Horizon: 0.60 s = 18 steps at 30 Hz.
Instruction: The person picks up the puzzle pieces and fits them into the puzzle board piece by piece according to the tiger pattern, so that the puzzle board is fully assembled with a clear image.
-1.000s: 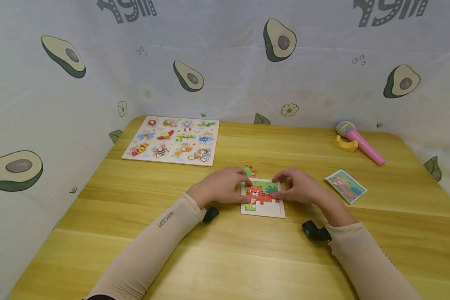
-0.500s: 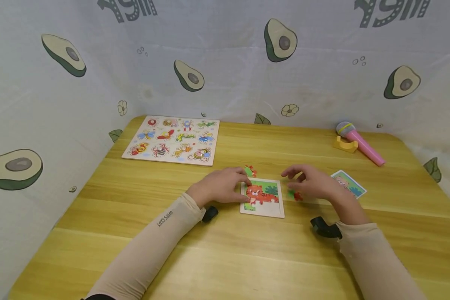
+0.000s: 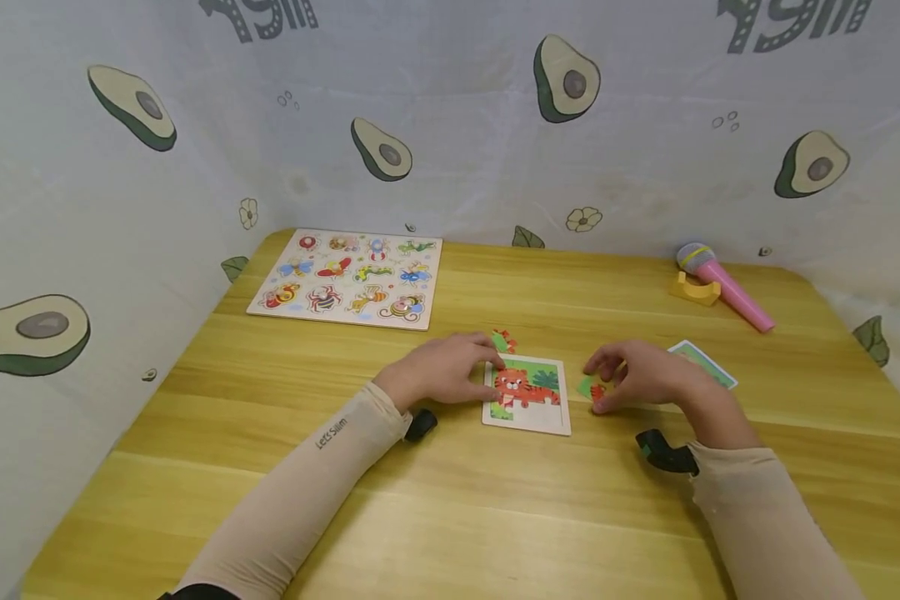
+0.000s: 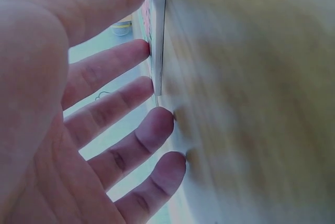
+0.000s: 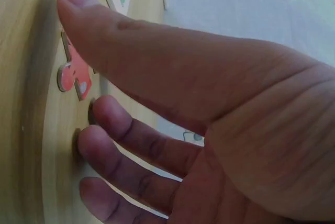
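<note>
A small framed jigsaw puzzle [image 3: 532, 422] with an orange tiger picture lies flat in the middle of the table. My left hand [image 3: 442, 369] rests at its left side; in the left wrist view, thumb and forefingers touch the board's edge and the other fingertips rest on the table. To the right of the board, my right hand [image 3: 641, 375] spreads thumb and fingers around a loose green-and-red puzzle piece [image 3: 588, 387]. In the right wrist view that piece [image 5: 81, 69] shows past the thumb, lying on the wood; the index finger is mostly hidden.
Behind the frame lies another puzzle piece [image 3: 505, 341]. A picture card [image 3: 708, 362] is partly covered by the right hand. Farther back stand a pink toy microphone [image 3: 735, 296] and a yellow holder [image 3: 695, 289]. An insect peg board [image 3: 348, 279] lies at back left.
My right hand has left the puzzle board and moved right, lowering over the loose piece beside it, and now covers more of the card. My left hand has stayed at the board.
</note>
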Available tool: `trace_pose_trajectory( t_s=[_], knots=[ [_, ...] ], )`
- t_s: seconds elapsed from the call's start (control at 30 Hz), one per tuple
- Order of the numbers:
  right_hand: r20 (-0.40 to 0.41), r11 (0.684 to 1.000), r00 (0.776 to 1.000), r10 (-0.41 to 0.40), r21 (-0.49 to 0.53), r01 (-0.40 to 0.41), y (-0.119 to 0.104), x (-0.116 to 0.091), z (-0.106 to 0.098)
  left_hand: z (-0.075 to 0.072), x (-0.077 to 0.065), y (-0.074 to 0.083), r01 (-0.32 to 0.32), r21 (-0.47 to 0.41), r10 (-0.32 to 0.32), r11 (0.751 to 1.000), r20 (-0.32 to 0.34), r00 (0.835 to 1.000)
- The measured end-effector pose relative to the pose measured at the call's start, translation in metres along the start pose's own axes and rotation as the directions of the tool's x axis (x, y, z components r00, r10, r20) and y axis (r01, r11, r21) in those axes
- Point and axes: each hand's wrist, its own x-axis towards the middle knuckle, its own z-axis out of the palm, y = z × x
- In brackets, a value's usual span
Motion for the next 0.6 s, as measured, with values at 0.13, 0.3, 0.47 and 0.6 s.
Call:
trace_pose_trajectory(
  t_s=[0.13,0.3,0.47,0.6],
  knots=[
    [-0.007,1.000,1.000,0.012,0.001,-0.012,-0.0001,0.0019,0.0016,-0.0005,0.0013,-0.0008,-0.006,-0.003,0.006,1.000,-0.001,1.000],
    [0.010,1.000,1.000,0.012,-0.015,-0.011,-0.0014,0.0027,0.0014,-0.0005,0.0015,-0.0008,-0.006,-0.003,0.006,1.000,-0.003,1.000],
    [0.032,0.999,0.999,-0.006,-0.048,0.008,-0.0039,0.0019,-0.0011,-0.0001,0.0021,-0.0007,-0.001,0.001,0.001,1.000,-0.005,1.000],
    [-0.003,0.998,1.000,0.000,-0.059,0.000,-0.0037,0.0003,-0.0021,0.0001,0.0019,-0.0002,0.000,-0.002,0.000,1.000,-0.002,1.000]
  ],
)
